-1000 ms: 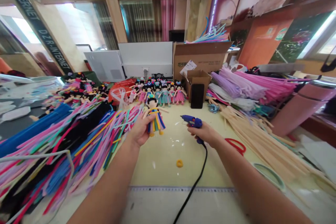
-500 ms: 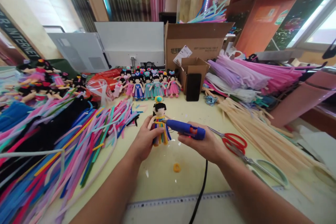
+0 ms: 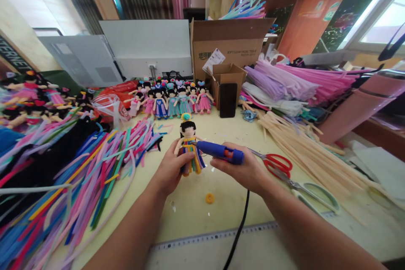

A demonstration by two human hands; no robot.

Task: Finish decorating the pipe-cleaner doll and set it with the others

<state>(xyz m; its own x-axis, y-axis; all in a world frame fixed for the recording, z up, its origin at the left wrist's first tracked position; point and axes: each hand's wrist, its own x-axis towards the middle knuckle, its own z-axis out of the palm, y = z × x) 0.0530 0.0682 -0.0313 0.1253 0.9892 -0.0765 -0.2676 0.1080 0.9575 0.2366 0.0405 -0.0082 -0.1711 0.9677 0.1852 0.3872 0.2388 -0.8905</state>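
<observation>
My left hand (image 3: 174, 164) is closed round the lower left side of a small pipe-cleaner doll (image 3: 189, 130), held upright. The doll has black hair, a yellow and turquoise ornament on its head and a skirt striped yellow, blue and purple. In my right hand (image 3: 238, 171) is a blue hot glue gun (image 3: 220, 152) with an orange trigger part. Its metal nozzle points left and is at the doll's chest; whether it touches cannot be made out. A black cord hangs from my right hand. Below, a small yellow coiled ring (image 3: 209, 198) lies on the table.
Red-handled scissors (image 3: 278, 164) and pale-green-handled scissors (image 3: 319, 196) lie right of my hand, beside beige pipe cleaners (image 3: 300, 156). Coloured pipe cleaners (image 3: 104, 168) cover the left. Finished dolls (image 3: 182, 99), a black phone (image 3: 228, 100) and cardboard boxes (image 3: 232, 42) stand behind. A ruler (image 3: 215, 236) lies in front.
The view has shifted slightly, so the whole scene sits a little further left. Both hands keep their hold, and the nozzle stays at the doll's chest.
</observation>
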